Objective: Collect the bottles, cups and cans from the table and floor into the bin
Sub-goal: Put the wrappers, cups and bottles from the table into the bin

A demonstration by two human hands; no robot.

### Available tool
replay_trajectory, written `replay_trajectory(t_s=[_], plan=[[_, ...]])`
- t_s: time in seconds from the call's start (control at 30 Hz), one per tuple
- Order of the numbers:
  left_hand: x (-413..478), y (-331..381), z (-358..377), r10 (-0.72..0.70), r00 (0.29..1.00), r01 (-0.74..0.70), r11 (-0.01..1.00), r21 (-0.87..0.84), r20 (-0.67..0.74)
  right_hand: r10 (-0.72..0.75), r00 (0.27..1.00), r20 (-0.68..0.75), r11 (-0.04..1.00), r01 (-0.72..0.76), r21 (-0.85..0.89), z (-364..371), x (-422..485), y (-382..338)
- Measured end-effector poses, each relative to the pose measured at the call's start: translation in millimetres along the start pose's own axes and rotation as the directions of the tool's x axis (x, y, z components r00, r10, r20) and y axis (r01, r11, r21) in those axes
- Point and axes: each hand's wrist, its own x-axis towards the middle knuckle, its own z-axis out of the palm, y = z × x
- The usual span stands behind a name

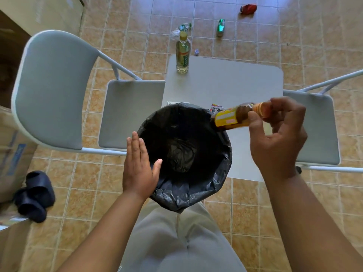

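**Brown bottle [233, 118] hanging over the bin [196, 201]**

The right hand [279, 138] is gripping the brown bottle by its cap end, with fingers and thumb curled round the neck. It is holding the bottle tilted, so that the base is pointing down over the far right edge of the bin's mouth. The bin, lined with a black bag, is sitting just in front of the person's legs, against the near edge of the table [225, 83]. The left hand [139, 165] is lying flat with straight fingers together, resting on the bin's left rim and grasping nothing. A clear bottle [183, 54] with a yellow cap is standing upright near the table's far left corner. Beyond the table, a crushed bottle [181, 29], a green can [221, 27] and a red can [248, 8] are lying on the tiled floor [255, 213], well apart from the bin. Grey folding chairs [129, 110] are flanking the table on both sides.
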Motion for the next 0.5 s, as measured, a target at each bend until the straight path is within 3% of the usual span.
replay_trajectory(t_s=[0.07,0.13,0.23,0.3,0.4,0.5], plan=[[0,-1,0,0.003,1.000,-0.003,1.000,-0.010,0.003,0.045,0.993,0.106,0.995,-0.054,0.080,20,-9,-12],[0,-1,-1,0.014,1.000,-0.014,1.000,-0.020,0.003,0.116,0.945,0.305,0.984,-0.151,0.093,46,-26,-15],[-1,-2,-2,0.022,1.000,-0.021,1.000,-0.021,0.011,0.168,0.775,0.610,0.985,-0.116,-0.124,91,-58,-1],[-1,-2,-2,0.023,1.000,-0.023,1.000,-0.014,0.016,0.268,0.626,0.732,0.951,-0.050,-0.306,118,-78,12],[-1,-1,-2,0.021,1.000,-0.021,1.000,-0.010,0.016,0.473,0.415,0.777,0.863,-0.040,-0.503,145,-102,27],[-2,-2,-2,0.024,1.000,-0.024,0.999,-0.023,0.011,0.582,0.311,0.751,0.805,-0.087,-0.587,163,-111,42]])
